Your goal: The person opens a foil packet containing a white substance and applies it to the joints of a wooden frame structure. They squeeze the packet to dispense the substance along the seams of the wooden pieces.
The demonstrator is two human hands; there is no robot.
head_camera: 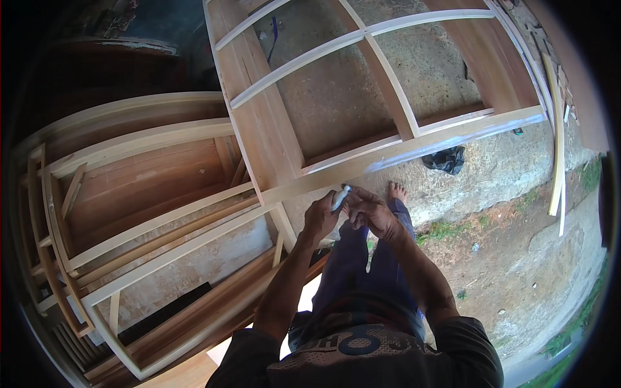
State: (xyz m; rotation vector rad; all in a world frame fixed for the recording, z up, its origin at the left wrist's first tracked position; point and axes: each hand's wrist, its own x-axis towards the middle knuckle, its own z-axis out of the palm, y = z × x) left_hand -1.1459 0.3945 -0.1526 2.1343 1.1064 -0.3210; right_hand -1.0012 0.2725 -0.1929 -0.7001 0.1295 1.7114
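Observation:
My left hand [320, 216] grips a small whitish tube-like container [340, 198], held up in front of my legs. Close beside its upper end is my right hand [373, 213], with fingers curled; whether they pinch the tip is too small to tell. Just beyond both hands runs the near edge rail of a large wooden frame [330, 177]. Crossing slats [310, 60] divide this frame, and wide boards [259, 116] line its side. Bluish-white smears mark the rail's right part.
To the left stand more wooden frames [160, 240], some with panels. A crumpled black plastic bag [445, 160] lies on the concrete floor [480, 179] past my bare foot [398, 192]. Long thin wood strips [557, 160] lean at the right, near soil and grass [444, 235].

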